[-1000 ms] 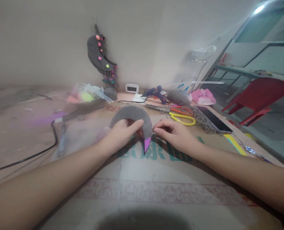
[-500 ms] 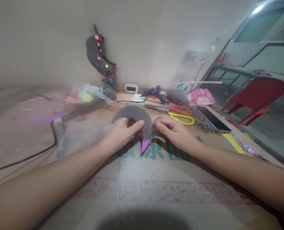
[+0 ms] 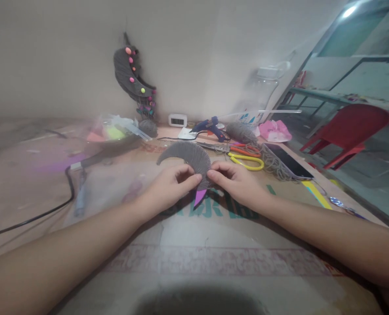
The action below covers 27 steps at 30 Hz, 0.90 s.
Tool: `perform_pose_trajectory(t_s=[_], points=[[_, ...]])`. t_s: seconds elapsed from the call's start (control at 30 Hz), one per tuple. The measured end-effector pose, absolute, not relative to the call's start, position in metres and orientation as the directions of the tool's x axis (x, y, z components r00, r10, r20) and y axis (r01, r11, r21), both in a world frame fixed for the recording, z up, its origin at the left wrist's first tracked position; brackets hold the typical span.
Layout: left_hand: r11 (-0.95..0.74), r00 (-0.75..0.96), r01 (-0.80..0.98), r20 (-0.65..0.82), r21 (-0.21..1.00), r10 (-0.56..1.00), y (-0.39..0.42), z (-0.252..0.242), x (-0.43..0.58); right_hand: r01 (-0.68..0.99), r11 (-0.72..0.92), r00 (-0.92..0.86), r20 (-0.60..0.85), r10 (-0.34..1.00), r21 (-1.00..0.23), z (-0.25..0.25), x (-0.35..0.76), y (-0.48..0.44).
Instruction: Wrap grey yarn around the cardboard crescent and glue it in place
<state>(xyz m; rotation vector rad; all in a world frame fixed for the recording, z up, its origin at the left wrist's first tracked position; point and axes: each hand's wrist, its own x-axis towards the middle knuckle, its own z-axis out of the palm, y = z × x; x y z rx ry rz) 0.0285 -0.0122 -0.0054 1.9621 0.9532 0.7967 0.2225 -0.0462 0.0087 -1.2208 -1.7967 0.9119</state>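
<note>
A crescent moon shape point(image 3: 189, 153) wrapped in grey yarn is held just above the cardboard, its lower tip bare and purple. My left hand point(image 3: 177, 181) grips it from the inner side, with the thumb near the lower end of the wrapping. At its outer right edge, my right hand point(image 3: 229, 177) pinches with thumb and forefinger close against the wrapped part. Whether a strand of yarn lies in that pinch is too small to see. The fingers behind the crescent are hidden.
Scissors point(image 3: 247, 161) with yellow and orange handles lie behind my right hand, beside loose grey yarn point(image 3: 276, 164) and a phone point(image 3: 288, 161). Farther back are a blue glue gun point(image 3: 210, 127), a small clock point(image 3: 177, 120) and a clear bottle point(image 3: 263, 92). A decorated crescent point(image 3: 127, 72) hangs on the wall.
My right hand has come in against the crescent's edge and now touches it. My left thumb has shifted lower on the wrapping, and the crescent has turned slightly.
</note>
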Motion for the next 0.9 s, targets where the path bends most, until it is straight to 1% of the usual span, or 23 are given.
perform_pose_trajectory(t_s=[0.07, 0.17, 0.27, 0.43, 0.57, 0.73, 0.9], points=[[-0.39, 0.492, 0.335, 0.194, 0.857, 0.849, -0.0126, -0.0039, 0.0277, 0.391, 0.291, -0.274, 0.191, 0.942, -0.873, 0.0098, 0.2228, -0.0465], [-0.35, 0.452, 0.327, 0.181, 0.878, 0.874, -0.0132, -0.001, 0.0266, 0.473, 0.328, -0.296, 0.204, 0.933, -0.818, 0.0112, 0.2234, -0.0466], [-0.309, 0.415, 0.303, 0.167, 0.901, 0.894, -0.0135, 0.0001, 0.0264, 0.545, 0.395, -0.32, 0.253, 0.913, -0.739, 0.0104, 0.2238, -0.0463], [-0.281, 0.426, 0.309, 0.132, 0.909, 0.895, -0.0132, -0.0014, 0.0269, 0.561, 0.481, -0.34, 0.342, 0.876, -0.674, 0.0076, 0.2246, -0.0452], [-0.277, 0.437, 0.322, 0.118, 0.905, 0.892, -0.0126, -0.0011, 0.0265, 0.587, 0.443, -0.311, 0.316, 0.896, -0.678, 0.0086, 0.2249, -0.0448], [-0.213, 0.444, 0.31, 0.057, 0.926, 0.894, -0.013, 0.0015, 0.0261, 0.584, 0.42, -0.297, 0.298, 0.907, -0.694, 0.0092, 0.2244, -0.0443], [-0.268, 0.475, 0.286, 0.107, 0.92, 0.873, -0.0127, 0.0007, 0.027, 0.557, 0.423, -0.302, 0.3, 0.905, -0.715, 0.0082, 0.2271, -0.0436]])
